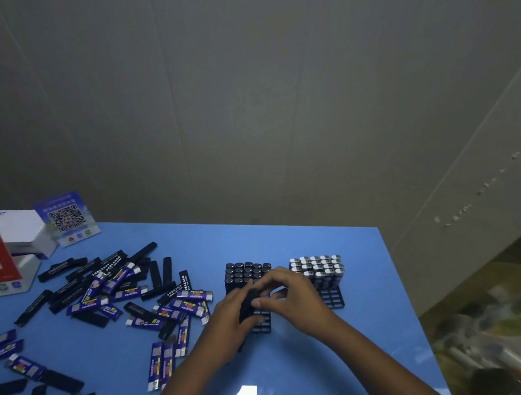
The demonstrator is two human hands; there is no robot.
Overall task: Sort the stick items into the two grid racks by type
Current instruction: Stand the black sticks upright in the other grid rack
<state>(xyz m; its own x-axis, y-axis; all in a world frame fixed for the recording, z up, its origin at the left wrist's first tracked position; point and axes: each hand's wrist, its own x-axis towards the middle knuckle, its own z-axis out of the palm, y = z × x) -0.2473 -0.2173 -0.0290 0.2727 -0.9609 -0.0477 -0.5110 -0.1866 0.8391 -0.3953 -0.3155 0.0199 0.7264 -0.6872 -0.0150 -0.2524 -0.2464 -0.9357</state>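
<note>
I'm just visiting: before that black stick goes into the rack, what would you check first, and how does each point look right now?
1. Stick type matches rack: the black stick is over the left rack, which holds black sticks: ok.
2. Grip secure: left hand and right hand both hold the stick: ok.
3. Free slots: empty cells show at the rack's near edge: ok.
4. Stick lined up upright over a cell: hidden by fingers: cannot tell.
5. Right rack holds only silver-capped sticks: ok.
6. More left to sort: the loose pile remains on the blue table: not ok.
</note>
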